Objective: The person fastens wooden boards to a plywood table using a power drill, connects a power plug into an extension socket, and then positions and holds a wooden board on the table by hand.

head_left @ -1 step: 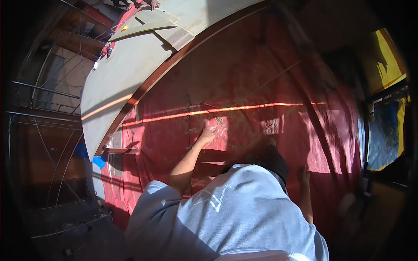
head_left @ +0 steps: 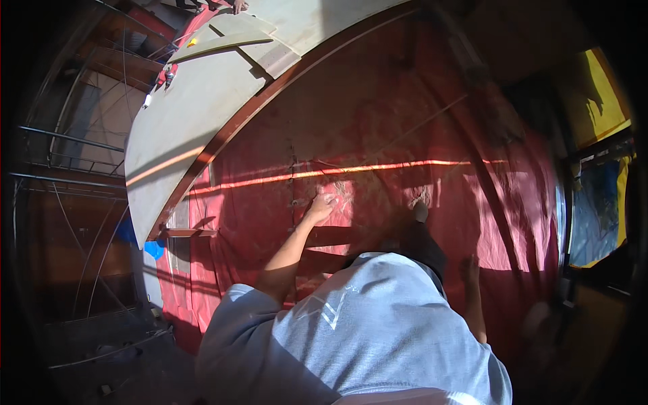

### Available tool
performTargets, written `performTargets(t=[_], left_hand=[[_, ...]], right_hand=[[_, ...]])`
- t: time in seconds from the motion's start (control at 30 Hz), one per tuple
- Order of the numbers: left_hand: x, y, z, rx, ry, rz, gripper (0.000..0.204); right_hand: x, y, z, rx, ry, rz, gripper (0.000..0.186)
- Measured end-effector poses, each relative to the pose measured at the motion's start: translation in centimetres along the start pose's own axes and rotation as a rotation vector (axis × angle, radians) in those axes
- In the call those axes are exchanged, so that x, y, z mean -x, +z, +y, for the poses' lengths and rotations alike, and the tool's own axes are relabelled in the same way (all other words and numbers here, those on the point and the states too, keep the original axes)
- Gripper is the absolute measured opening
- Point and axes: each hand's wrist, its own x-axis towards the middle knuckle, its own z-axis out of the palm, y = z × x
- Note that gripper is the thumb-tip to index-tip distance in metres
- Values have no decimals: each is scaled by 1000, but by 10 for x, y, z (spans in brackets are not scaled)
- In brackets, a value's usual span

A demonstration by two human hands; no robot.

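My left hand is in sunlight over the dusty red sheeting. Its fingers are loosely bent, the thumb stands apart from them, and I see nothing held. Down at my right side, my right hand hangs in shadow, its fingers too dark to make out. Between the hands, a dark-clad leg ends in my foot, set on the sheeting. Neither hand appears to touch anything.
A large pale board surface with a brown edge curves along the left and front. Flat strips lie on it, and another person's hand is at its far end. Metal scaffolding stands left; a blue object sits below the edge.
My foot shows farther forward, out past the trouser leg. Both hands keep nearly the same places.
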Motion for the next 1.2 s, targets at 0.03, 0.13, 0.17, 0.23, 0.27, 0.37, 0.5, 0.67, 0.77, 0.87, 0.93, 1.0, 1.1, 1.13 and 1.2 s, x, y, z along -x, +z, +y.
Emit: performTargets(t=[0.03, 0.13, 0.17, 0.23, 0.27, 0.37, 0.5, 0.67, 0.77, 0.87, 0.93, 1.0, 1.1, 1.13, 1.2], left_hand=[[-23, 31, -2, 141, 33, -41, 43], [9, -28, -17, -146, -217, 89, 45], [17, -24, -49, -206, -290, 84, 46], [33, -5, -104, -444, -485, -135, 49], [82, -7, -156, -638, -249, -68, 46], [112, 36, -163, -721, -431, -459, 31], [98, 29, -109, -686, -432, -320, 29], [11, -61, 18, -469, -590, 233, 30], [-171, -94, 74, -376, -543, 385, 39], [-266, -208, 74, -508, -177, 622, 39], [-357, -248, 94, -554, -195, 615, 40], [-420, -297, 84, -733, -107, 655, 42], [-497, -352, 56, -761, -153, 678, 45], [-518, -370, 43, -793, -156, 681, 45], [-552, -394, 27, -850, -169, 676, 46]], right_hand=[[-9, -72, 40, 201, -217, 87, 50], [-120, 30, -144, -825, 517, -229, 54], [-156, 25, -189, -699, 418, -236, 55], [-224, 22, -253, -529, 281, -260, 58], [-266, 36, -298, -519, 195, -339, 59], [-375, 48, -340, -274, -15, -418, 61], [-496, 83, -385, -155, -420, -410, 64], [-526, 150, -527, -169, -298, -654, 75], [-558, 158, -486, -62, -322, -507, 65], [-503, 167, -558, -299, -209, -717, 68], [-480, 167, -524, -450, -111, -666, 69], [-458, 161, -502, -441, 69, -687, 67], [-437, 158, -467, -440, 174, -699, 62], [-432, 162, -454, -459, 213, -704, 59], [-425, 163, -434, -416, 265, -691, 57]])
